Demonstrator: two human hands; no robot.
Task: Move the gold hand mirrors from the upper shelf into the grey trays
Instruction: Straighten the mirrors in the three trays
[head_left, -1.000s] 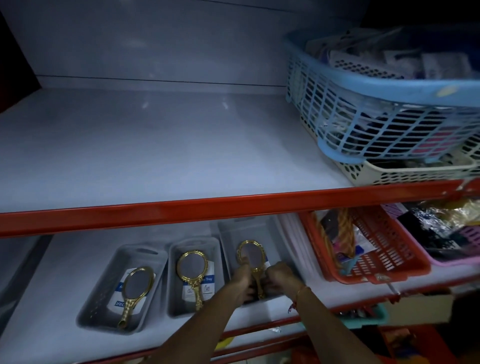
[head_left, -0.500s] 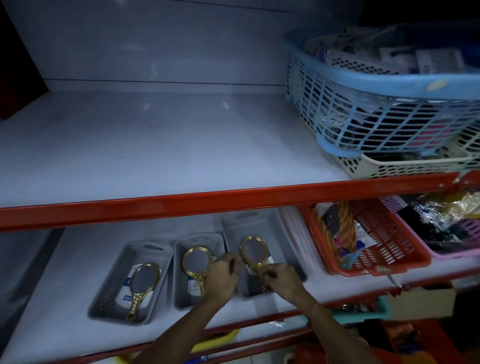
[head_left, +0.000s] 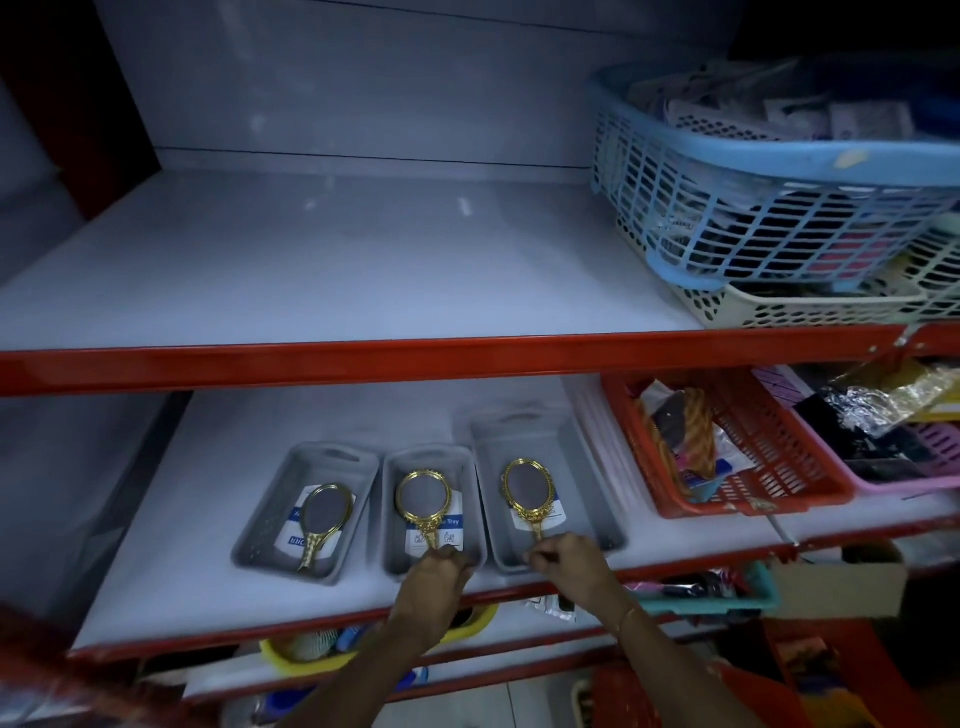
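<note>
Three grey trays stand side by side on the lower shelf: left tray (head_left: 260, 525), middle tray (head_left: 390, 519), right tray (head_left: 582, 467). A gold hand mirror lies in each, handle toward me: left mirror (head_left: 324, 517), middle mirror (head_left: 423, 493), right mirror (head_left: 527, 491). My left hand (head_left: 436, 577) is curled at the front rim of the middle tray, fingers closed on the end of that mirror's handle. At the front of the right tray, my right hand (head_left: 569, 564) pinches the tip of the right mirror's handle. No mirror shows on the upper shelf (head_left: 311, 270).
A blue basket (head_left: 727, 171) sits on a cream basket (head_left: 779, 309) at the upper shelf's right. On the lower shelf, a red basket (head_left: 769, 467) and a pink basket (head_left: 893, 480) stand right of the trays. Red shelf edges (head_left: 363, 358) run across. More goods lie below.
My left hand left the right mirror's handle and moved left to the middle mirror's handle. My right hand stayed at the right mirror. The view has tilted down slightly.
</note>
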